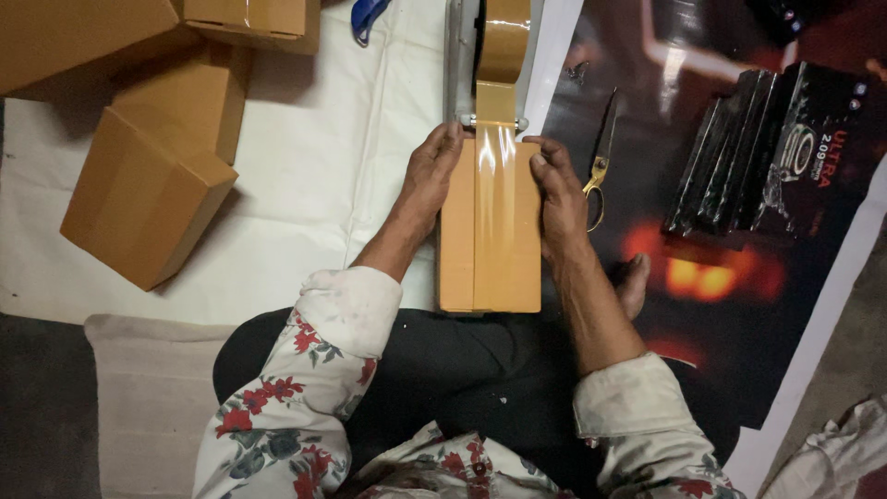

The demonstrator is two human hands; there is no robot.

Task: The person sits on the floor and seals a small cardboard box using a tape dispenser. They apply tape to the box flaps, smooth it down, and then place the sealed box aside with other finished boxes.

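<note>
The left hand (pixel 427 180) and right hand (pixel 558 192) press the sides of a flat brown taped cardboard box (pixel 490 231); a grey tape dispenser (pixel 490 55) seemingly touches its far edge.

both hands (pixel 427 180) (pixel 557 189) gripping taped cardboard box (pixel 490 231), tape dispenser (pixel 490 55) at far end, scissors (pixel 601 157) beside
</note>
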